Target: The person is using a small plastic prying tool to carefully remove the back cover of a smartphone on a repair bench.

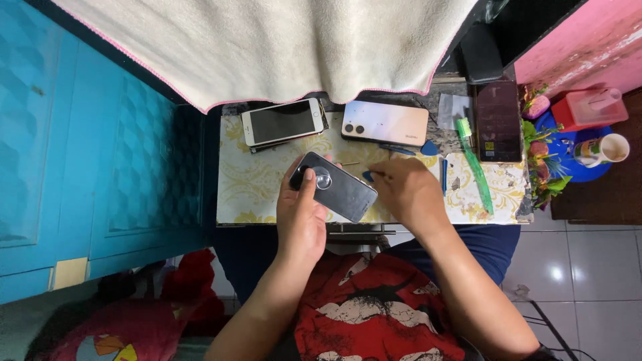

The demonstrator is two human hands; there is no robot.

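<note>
1. Dark glass catches the eye first: a black phone (336, 188) sits in the left hand (302, 212), held above the near edge of the small table (254, 194), tilted with one end toward the right hand.
2. Left fingers wrap under and around the phone's end, thumb (305, 184) pressed on top, so that hand is clamped on it.
3. On the phone's face there's a small clear suction cup (323, 178), right beside the thumb.
4. Over to the right hand (408, 190): fingertips pressed together, pinching a small blue pick (368, 176) just off the phone's far edge; whether the pick touches the phone I cannot tell.
5. Behind the hands, on the yellow-patterned table cover, lies a white-framed phone (282, 122) face up, and just beside it a pale pinkish phone (384, 123) lying back side up, its camera lenses showing.
6. Further right, a dark phone (498, 120) with a dim screen lies flat, and a green toothbrush (473, 162) runs diagonally next to it.
7. A cream towel (281, 47) with pink trim hangs over the back of the table.
8. At the far right, a red box (590, 109) and a white cup (604, 149) sit well apart from the hands.
</note>
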